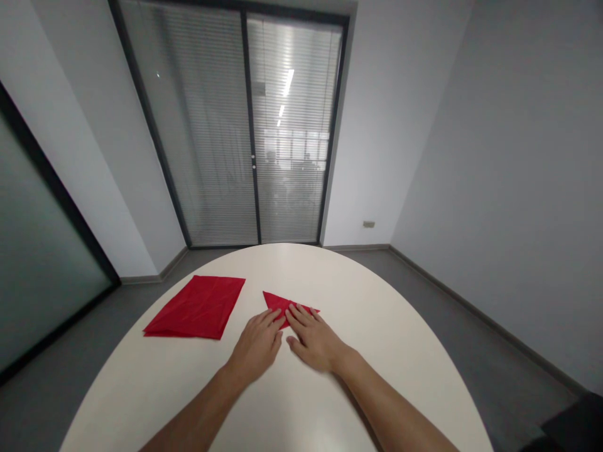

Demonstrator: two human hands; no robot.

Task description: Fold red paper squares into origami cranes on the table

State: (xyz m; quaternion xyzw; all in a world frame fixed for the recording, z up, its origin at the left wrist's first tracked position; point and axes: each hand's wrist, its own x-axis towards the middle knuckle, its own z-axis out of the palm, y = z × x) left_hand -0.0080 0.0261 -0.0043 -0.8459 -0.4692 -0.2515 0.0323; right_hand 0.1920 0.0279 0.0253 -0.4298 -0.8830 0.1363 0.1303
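A small red cloth (277,301), folded to a triangle, lies flat near the middle of the round table. My left hand (257,342) rests on its left part, fingers stretched out over the fabric. On the right part, my right hand (315,336) presses down with its fingers spread. Both palms face down, and the thumbs sit close together just in front of the triangle. The hands cover much of the near side of the cloth. To the left is a larger stack of folded red cloth (198,307), apart from both hands.
The white round table (282,408) has its curved far edge just beyond the red cloths. Past it stand a glass door with blinds (292,207) and plain walls. A black object (577,427) is at the lower right, off the table.
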